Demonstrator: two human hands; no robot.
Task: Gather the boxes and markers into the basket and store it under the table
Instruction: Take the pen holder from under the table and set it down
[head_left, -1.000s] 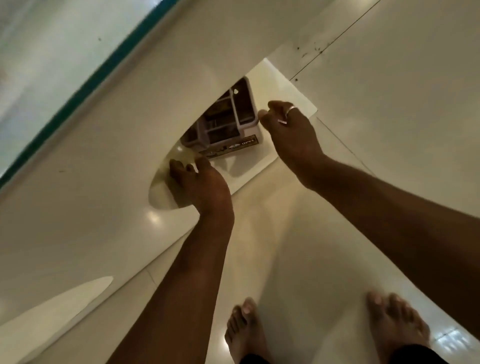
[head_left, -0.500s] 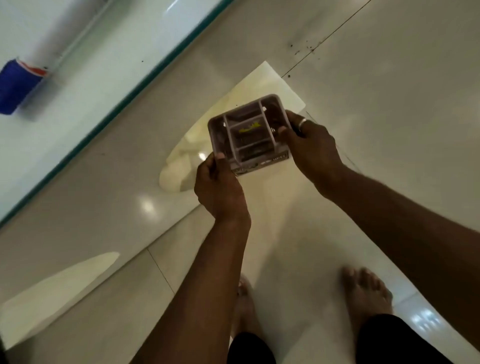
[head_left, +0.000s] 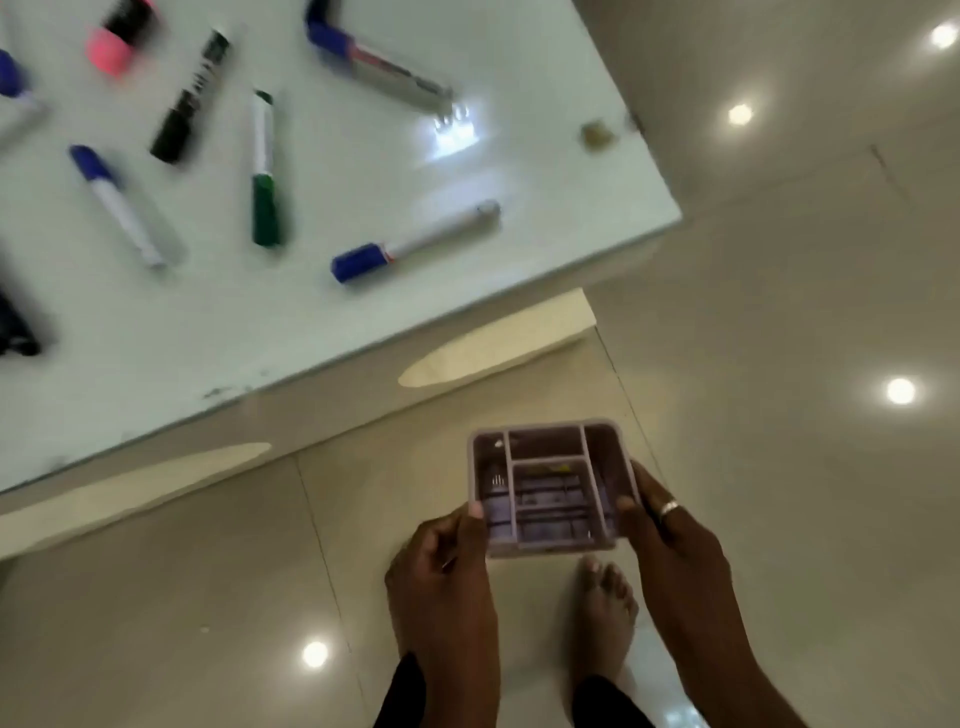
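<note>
Both hands, left hand (head_left: 457, 566) and right hand (head_left: 670, 540), are clamping the basket (head_left: 548, 486) below the bench (head_left: 363, 322). A loosening grip, or tilting, is risking a spill.

Left hand (head_left: 447, 561) – right hand (head_left: 670, 540), both clasped, forearms extended

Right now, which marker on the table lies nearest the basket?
The blue-capped marker with the white barrel, lying nearest the table's front edge; the green marker and the others lie farther back from the basket.
</note>
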